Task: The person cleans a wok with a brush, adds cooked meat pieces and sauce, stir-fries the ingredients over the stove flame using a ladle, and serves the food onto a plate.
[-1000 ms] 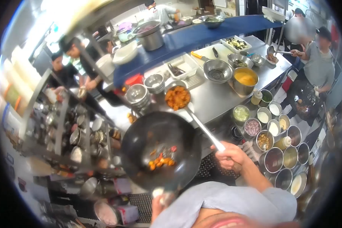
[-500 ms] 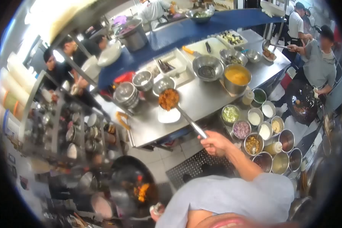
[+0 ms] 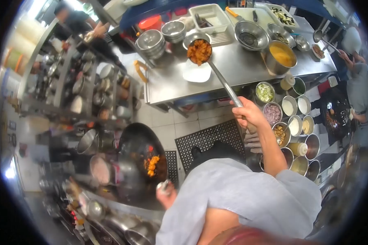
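My right hand [image 3: 248, 113] is closed round the long metal handle of a ladle [image 3: 226, 83]. Its bowl, heaped with orange-brown chunks of food [image 3: 199, 52], hangs above a white plate [image 3: 197, 74] on the steel counter. Low on the left, my left hand [image 3: 166, 198] grips a whitish cloth [image 3: 162, 187] against the near edge of a black wok [image 3: 137, 143]. Whether it also grasps a wok handle under the cloth is hidden. The wok is tilted and holds orange and red pieces [image 3: 152, 165].
Stacked metal bowls [image 3: 150, 43] and a pot of orange-yellow liquid [image 3: 281, 57] stand on the steel counter [image 3: 167, 87]. Tubs of chopped onion [image 3: 272, 112] and other ingredients cluster at right. A perforated mat [image 3: 210, 145] covers the floor. A co-worker [image 3: 357, 77] handles another ladle and wok.
The view has tilted down and shifted, so the counter sits higher and more of the wok shows. The filled ladle remains over the plate; both hands keep their grips.
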`<state>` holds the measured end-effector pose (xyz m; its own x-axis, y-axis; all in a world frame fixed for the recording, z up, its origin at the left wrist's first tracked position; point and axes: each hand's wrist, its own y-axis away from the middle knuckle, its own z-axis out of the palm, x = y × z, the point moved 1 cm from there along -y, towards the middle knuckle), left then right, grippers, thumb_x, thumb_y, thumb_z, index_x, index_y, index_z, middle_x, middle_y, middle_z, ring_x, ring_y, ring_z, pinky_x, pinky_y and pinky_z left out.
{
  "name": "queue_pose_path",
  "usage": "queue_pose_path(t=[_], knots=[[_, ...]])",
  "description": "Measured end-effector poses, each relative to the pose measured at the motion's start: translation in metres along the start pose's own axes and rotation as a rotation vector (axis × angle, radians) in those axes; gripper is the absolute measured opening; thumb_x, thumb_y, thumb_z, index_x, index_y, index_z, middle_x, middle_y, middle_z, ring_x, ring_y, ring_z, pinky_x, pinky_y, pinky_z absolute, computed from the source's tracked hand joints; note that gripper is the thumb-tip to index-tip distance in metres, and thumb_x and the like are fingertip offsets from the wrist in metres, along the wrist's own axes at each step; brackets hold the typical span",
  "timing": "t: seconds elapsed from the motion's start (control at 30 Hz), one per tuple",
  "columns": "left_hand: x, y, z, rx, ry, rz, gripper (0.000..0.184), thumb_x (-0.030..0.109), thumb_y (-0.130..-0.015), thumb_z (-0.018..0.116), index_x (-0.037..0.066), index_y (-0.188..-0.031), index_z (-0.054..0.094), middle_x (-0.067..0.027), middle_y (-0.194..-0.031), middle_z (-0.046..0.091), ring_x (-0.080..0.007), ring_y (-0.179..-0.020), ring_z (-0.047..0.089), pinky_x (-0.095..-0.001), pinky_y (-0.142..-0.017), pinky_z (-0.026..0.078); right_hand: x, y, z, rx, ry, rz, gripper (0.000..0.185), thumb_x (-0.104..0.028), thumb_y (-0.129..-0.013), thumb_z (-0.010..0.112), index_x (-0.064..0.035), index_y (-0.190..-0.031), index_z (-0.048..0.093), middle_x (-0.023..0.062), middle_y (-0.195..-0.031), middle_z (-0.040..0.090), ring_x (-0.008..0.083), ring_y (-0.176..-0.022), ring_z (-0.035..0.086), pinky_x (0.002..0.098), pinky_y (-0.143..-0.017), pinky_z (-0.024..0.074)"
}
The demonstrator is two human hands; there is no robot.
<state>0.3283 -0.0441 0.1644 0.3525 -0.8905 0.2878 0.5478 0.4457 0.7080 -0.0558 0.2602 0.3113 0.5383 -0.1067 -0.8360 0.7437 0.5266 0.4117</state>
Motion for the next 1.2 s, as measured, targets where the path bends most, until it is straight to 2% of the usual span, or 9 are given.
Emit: queue_pose_path(t=[0.2,0.27,0.4,0.47,0.57,0.67,0.93,1.07,1.2], knots=[[-0.015,0.015,0.009,0.135,-0.075,0.115,0.021,0.013,-0.085,0.048,-0.005,-0.092,0.055,-0.0210,-0.084,0.061,-0.0185,-0.063,0.055,-0.0209,-0.047,0.043,0.023,-0.007,-0.001,0.093,0.349,0.010,0.037,-0.004,-0.081,0.054,0.0018,-0.116,0.042,0.0042,-0.062,0.048,0.0113,-0.038,0.045,0.0266,-0.035,0.0363],[-0.021,0.021,0.008,-0.021,-0.576,0.410,0.020,0.013,-0.084,0.049,-0.005,-0.093,0.054,-0.0215,-0.085,0.060,-0.0191,-0.065,0.056,-0.0211,-0.046,0.043,0.040,-0.017,-0.005,0.115,0.440,0.028,0.041,-0.005,-0.080,0.054,0.0031,-0.117,0.041,0.0058,-0.062,0.050,0.0135,-0.039,0.048,0.0294,-0.036,0.0389],[-0.016,0.007,-0.009,-0.023,-0.096,0.084,0.021,0.012,-0.083,0.051,-0.005,-0.095,0.054,-0.0212,-0.085,0.059,-0.0193,-0.065,0.056,-0.0207,-0.047,0.044,0.045,-0.023,0.001,0.275,0.773,0.027,0.048,-0.008,-0.080,0.054,0.0019,-0.124,0.040,0.0162,-0.071,0.061,0.0183,-0.043,0.057,0.0342,-0.041,0.0458],[-0.021,0.013,-0.004,-0.046,-0.589,0.433,0.021,0.012,-0.083,0.051,-0.005,-0.095,0.054,-0.0206,-0.084,0.058,-0.0196,-0.065,0.056,-0.0208,-0.046,0.044,0.044,-0.023,0.001,0.290,0.803,0.043,0.047,-0.010,-0.080,0.054,0.0006,-0.124,0.040,0.0237,-0.076,0.063,0.0310,-0.055,0.063,0.0424,-0.052,0.0505],[-0.014,0.014,0.009,0.095,-0.028,0.036,0.021,0.013,-0.083,0.050,-0.005,-0.094,0.055,-0.0199,-0.082,0.058,-0.0199,-0.065,0.055,-0.0213,-0.046,0.044,0.055,-0.030,-0.016,0.339,1.071,-0.099,0.048,-0.013,-0.080,0.053,0.0001,-0.124,0.039,0.0303,-0.082,0.062,0.0440,-0.074,0.063,0.0501,-0.069,0.0501],[-0.011,0.009,0.007,0.092,-0.058,0.054,0.021,0.013,-0.084,0.050,-0.004,-0.094,0.055,-0.0197,-0.082,0.058,-0.0200,-0.065,0.055,-0.0213,-0.045,0.044,0.049,-0.022,-0.013,0.375,1.099,-0.155,0.049,-0.015,-0.080,0.052,-0.0007,-0.125,0.038,0.0340,-0.085,0.060,0.0503,-0.088,0.058,0.0530,-0.080,0.0457],[0.000,-0.018,-0.035,-0.018,-0.128,0.023,0.019,0.009,-0.084,0.049,-0.005,-0.094,0.055,-0.0182,-0.083,0.059,-0.0181,-0.067,0.056,-0.0202,-0.048,0.044,0.043,-0.013,-0.006,0.367,1.028,-0.207,0.050,-0.015,-0.081,0.053,-0.0037,-0.126,0.038,0.0308,-0.080,0.062,0.0468,-0.076,0.061,0.0512,-0.070,0.0477],[-0.013,0.012,0.004,-0.118,-0.839,0.444,0.018,-0.005,-0.081,0.050,-0.004,-0.098,0.056,-0.0156,-0.088,0.061,-0.0166,-0.072,0.058,-0.0215,-0.055,0.047,0.035,0.002,0.002,0.326,0.857,-0.121,0.047,-0.013,-0.081,0.053,-0.0033,-0.125,0.040,0.0218,-0.073,0.062,0.0320,-0.058,0.062,0.0430,-0.055,0.0493],[0.002,-0.044,-0.057,-0.186,-0.860,0.375,0.018,-0.006,-0.079,0.054,-0.002,-0.096,0.058,-0.0129,-0.087,0.063,-0.0167,-0.073,0.060,-0.0248,-0.062,0.050,0.048,-0.003,0.004,0.219,0.483,-0.089,0.039,-0.006,-0.082,0.054,0.0004,-0.119,0.043,0.0062,-0.061,0.053,0.0144,-0.041,0.050,0.0296,-0.039,0.0419]])
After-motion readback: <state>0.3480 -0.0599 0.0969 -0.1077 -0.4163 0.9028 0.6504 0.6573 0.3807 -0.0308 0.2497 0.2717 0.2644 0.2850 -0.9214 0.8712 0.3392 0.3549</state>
